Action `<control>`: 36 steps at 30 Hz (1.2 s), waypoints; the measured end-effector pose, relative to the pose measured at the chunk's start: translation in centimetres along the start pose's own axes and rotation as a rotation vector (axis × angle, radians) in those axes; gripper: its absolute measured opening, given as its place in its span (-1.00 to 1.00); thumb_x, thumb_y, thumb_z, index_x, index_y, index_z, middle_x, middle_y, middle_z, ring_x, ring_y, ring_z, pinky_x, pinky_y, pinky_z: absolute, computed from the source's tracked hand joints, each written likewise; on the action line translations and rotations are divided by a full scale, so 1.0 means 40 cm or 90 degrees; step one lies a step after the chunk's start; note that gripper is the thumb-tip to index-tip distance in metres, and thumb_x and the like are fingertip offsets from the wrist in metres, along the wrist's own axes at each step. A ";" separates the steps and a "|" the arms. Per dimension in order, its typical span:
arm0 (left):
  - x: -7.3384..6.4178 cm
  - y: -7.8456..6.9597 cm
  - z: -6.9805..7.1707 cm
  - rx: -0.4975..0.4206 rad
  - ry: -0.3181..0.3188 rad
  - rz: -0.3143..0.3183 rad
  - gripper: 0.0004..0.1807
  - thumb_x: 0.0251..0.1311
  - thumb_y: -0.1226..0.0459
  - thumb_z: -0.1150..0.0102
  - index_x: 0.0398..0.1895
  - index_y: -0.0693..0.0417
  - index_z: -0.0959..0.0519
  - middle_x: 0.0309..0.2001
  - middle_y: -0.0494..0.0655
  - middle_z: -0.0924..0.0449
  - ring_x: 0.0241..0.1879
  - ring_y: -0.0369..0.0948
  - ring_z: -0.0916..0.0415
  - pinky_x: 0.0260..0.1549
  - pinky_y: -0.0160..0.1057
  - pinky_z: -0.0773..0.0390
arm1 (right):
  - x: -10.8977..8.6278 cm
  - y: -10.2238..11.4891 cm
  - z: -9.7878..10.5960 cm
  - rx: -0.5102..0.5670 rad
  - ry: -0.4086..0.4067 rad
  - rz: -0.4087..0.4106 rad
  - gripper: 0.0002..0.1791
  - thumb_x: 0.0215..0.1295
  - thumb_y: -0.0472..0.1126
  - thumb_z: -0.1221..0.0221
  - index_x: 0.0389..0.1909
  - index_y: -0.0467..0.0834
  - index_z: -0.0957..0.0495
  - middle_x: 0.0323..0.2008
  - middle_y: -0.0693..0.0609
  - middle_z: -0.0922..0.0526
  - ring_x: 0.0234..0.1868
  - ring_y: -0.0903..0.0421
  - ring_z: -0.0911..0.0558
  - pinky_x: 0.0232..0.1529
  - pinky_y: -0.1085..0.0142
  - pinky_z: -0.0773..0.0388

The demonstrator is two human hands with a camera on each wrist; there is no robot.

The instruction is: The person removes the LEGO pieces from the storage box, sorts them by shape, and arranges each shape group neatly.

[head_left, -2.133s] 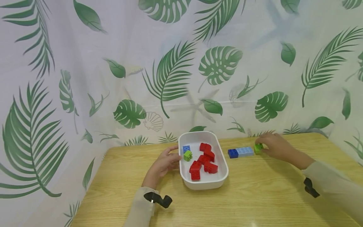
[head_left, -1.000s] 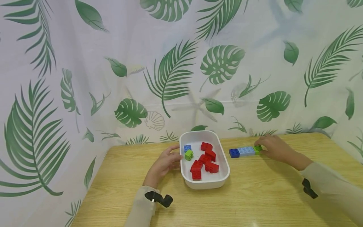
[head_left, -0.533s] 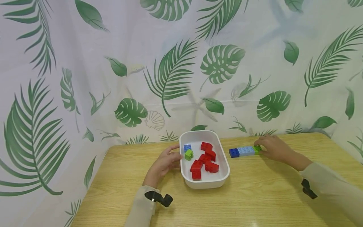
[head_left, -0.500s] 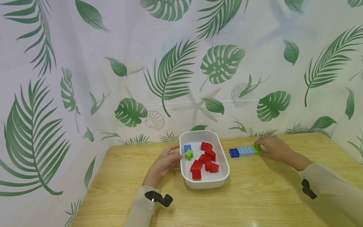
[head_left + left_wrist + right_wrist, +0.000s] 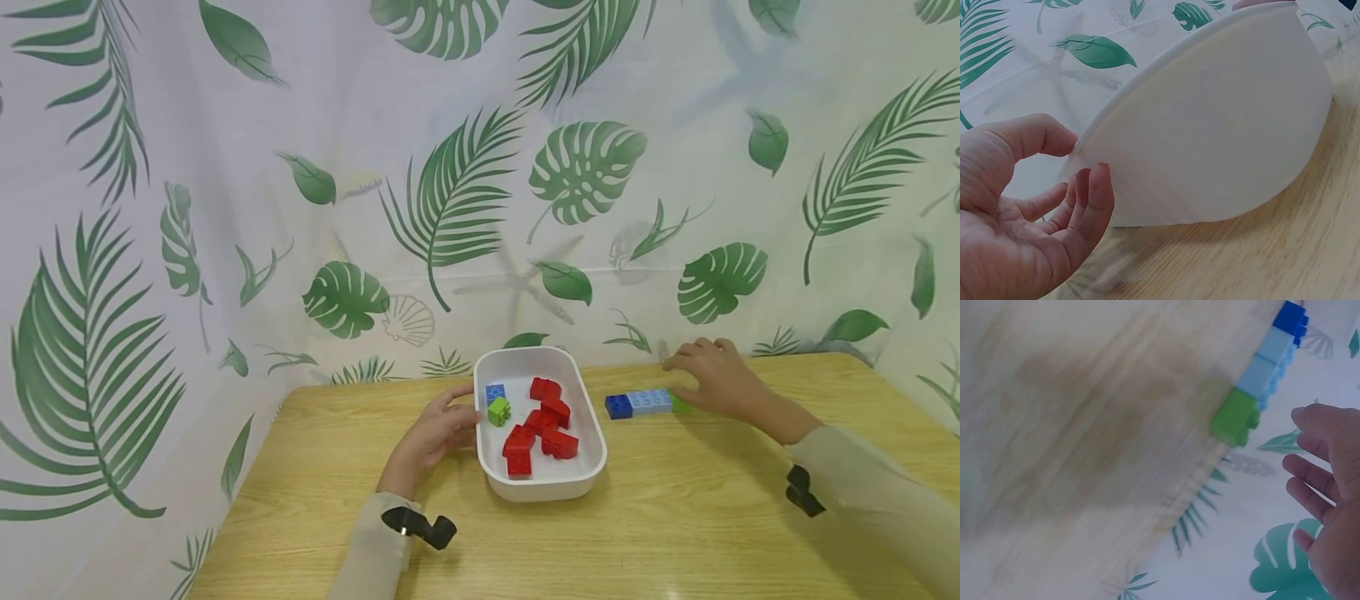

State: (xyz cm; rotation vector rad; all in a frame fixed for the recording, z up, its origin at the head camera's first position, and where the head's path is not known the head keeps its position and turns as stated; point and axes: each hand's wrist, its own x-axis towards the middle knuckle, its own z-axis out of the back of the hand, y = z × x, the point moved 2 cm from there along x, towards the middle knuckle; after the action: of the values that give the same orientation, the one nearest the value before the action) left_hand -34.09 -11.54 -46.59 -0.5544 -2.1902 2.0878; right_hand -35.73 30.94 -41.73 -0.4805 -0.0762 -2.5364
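Note:
On the table's right side, a row of toy building bricks runs from a dark blue brick [image 5: 618,407] through light blue bricks [image 5: 650,402] to a green brick [image 5: 679,401]. My right hand [image 5: 716,379] hovers just over the green end, fingers spread and holding nothing; in the right wrist view the hand [image 5: 1335,481] is apart from the green brick [image 5: 1234,415]. A white bin [image 5: 540,490] stands to the left of the row. My left hand [image 5: 431,433] touches its left rim with loosely bent fingers, as the left wrist view shows beside the bin's wall [image 5: 1210,125].
Inside the bin lie several red bricks [image 5: 558,443], a blue brick [image 5: 495,393] and a small lime green brick [image 5: 498,411]. A leaf-patterned curtain [image 5: 465,167] hangs behind the wooden table [image 5: 637,533].
My right hand set the green brick against the light blue end of the row, closing the gap. It has now let go and lifted slightly. The left hand stays at the bin.

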 end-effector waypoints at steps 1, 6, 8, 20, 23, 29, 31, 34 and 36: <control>0.000 0.000 0.000 -0.002 -0.002 0.001 -0.30 0.29 0.35 -0.18 0.51 0.07 -0.27 0.20 0.25 -0.59 0.07 -0.01 -0.63 0.07 -0.02 -0.68 | 0.006 0.006 0.003 0.004 -0.002 -0.001 -0.69 0.13 -0.16 -0.44 -0.10 -0.19 -0.72 -0.13 -0.16 -0.73 -0.04 -0.25 -0.60 -0.02 -0.34 -0.40; 0.001 0.001 0.003 -0.006 -0.003 0.003 -0.30 0.28 0.35 -0.19 0.50 0.06 -0.28 0.20 0.24 -0.59 0.06 -0.03 -0.64 0.07 -0.02 -0.67 | 0.042 0.040 0.014 0.027 -0.015 0.008 -0.70 0.16 -0.16 -0.43 -0.10 -0.17 -0.72 -0.12 -0.14 -0.72 -0.03 -0.21 -0.59 0.01 -0.33 -0.36; 0.003 0.003 0.004 -0.004 -0.002 0.003 -0.30 0.28 0.35 -0.19 0.50 0.06 -0.28 0.21 0.25 -0.58 0.06 -0.03 -0.64 0.08 -0.02 -0.67 | 0.060 0.058 0.018 0.035 -0.022 0.017 -0.70 0.16 -0.16 -0.43 -0.10 -0.16 -0.72 -0.12 -0.12 -0.71 -0.03 -0.20 -0.58 0.02 -0.33 -0.36; 0.007 0.005 0.006 -0.003 -0.001 0.002 -0.30 0.29 0.33 -0.19 0.50 0.06 -0.27 0.22 0.26 -0.58 0.06 -0.03 -0.64 0.07 -0.03 -0.68 | 0.161 0.202 0.021 0.083 -0.025 0.060 -0.71 0.17 -0.18 -0.41 -0.08 -0.14 -0.72 -0.11 -0.07 -0.71 0.03 -0.14 -0.56 0.17 -0.29 -0.34; 0.007 0.005 0.005 -0.004 0.002 0.001 -0.31 0.30 0.34 -0.17 0.51 0.07 -0.26 0.23 0.28 -0.56 0.07 -0.02 -0.64 0.05 -0.04 -0.68 | 0.181 0.238 0.015 0.094 -0.035 0.087 -0.71 0.16 -0.19 -0.43 -0.09 -0.13 -0.73 -0.11 -0.06 -0.72 0.02 -0.11 -0.58 0.17 -0.25 -0.36; 0.005 0.005 0.004 -0.006 0.008 -0.002 -0.31 0.31 0.35 -0.16 0.51 0.09 -0.25 0.24 0.31 -0.54 0.10 0.02 -0.63 0.04 -0.06 -0.69 | 0.213 0.308 0.004 0.113 -0.036 0.141 -0.71 0.14 -0.20 -0.45 -0.09 -0.09 -0.73 -0.11 -0.04 -0.73 0.02 -0.07 -0.60 0.16 -0.18 -0.41; 0.004 0.005 0.005 -0.005 0.009 -0.003 -0.31 0.31 0.35 -0.16 0.51 0.09 -0.25 0.25 0.31 -0.54 0.12 0.03 -0.62 0.04 -0.06 -0.69 | 0.220 0.329 0.003 0.119 -0.028 0.155 -0.70 0.14 -0.20 -0.45 -0.08 -0.09 -0.73 -0.10 -0.04 -0.73 0.02 -0.07 -0.60 0.16 -0.18 -0.43; 0.003 0.003 0.005 -0.004 0.008 -0.002 -0.30 0.30 0.34 -0.18 0.51 0.09 -0.25 0.24 0.30 -0.55 0.11 0.03 -0.62 0.04 -0.06 -0.69 | 0.229 0.356 -0.001 0.123 -0.012 0.174 -0.69 0.15 -0.19 -0.44 -0.06 -0.09 -0.72 -0.09 -0.04 -0.73 0.02 -0.05 -0.60 0.15 -0.14 -0.44; 0.003 0.002 0.004 -0.005 0.006 -0.001 -0.30 0.30 0.34 -0.18 0.51 0.09 -0.25 0.23 0.29 -0.56 0.10 0.01 -0.62 0.04 -0.06 -0.69 | 0.236 0.374 -0.003 0.125 0.003 0.180 -0.69 0.16 -0.19 -0.44 -0.05 -0.08 -0.72 -0.08 -0.04 -0.73 0.02 -0.04 -0.60 0.15 -0.13 -0.45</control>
State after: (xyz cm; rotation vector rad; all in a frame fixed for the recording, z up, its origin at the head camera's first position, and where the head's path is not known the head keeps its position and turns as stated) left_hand -34.23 -11.67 -46.70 -0.5609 -2.1935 2.0730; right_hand -35.21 13.45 -39.19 -0.3790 -0.2372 -2.2262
